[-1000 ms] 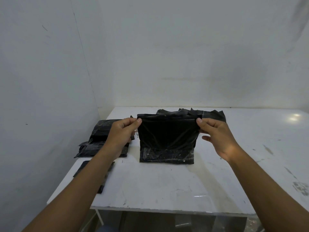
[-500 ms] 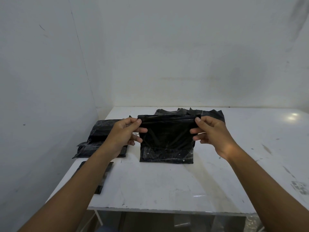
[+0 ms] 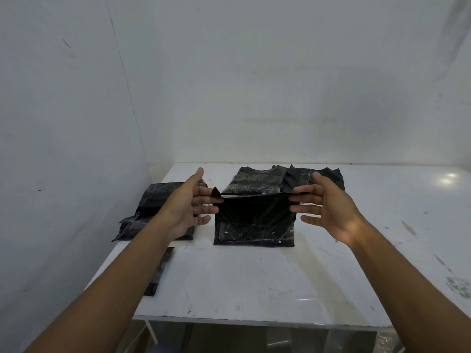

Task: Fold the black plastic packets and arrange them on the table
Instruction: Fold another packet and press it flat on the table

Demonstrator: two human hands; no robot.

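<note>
Table [image 3: 254,281] in a wall corner. Mid-table: one packet [image 3: 254,220], lower edge on the surface, top raised, with left hand [image 3: 186,207] at its left corner and right hand [image 3: 328,207] at its right. Behind it, a far pile [image 3: 257,179]. To its left, a stack [image 3: 155,207] — nearer, by the left edge, a flat packet [image 3: 160,271].

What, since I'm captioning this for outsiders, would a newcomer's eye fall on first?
At the table centre a black packet stands, its top edge stretched between the straight fingers of the left hand and right hand. A rear pile of packets lies behind it, a left pile by the left edge.
</note>
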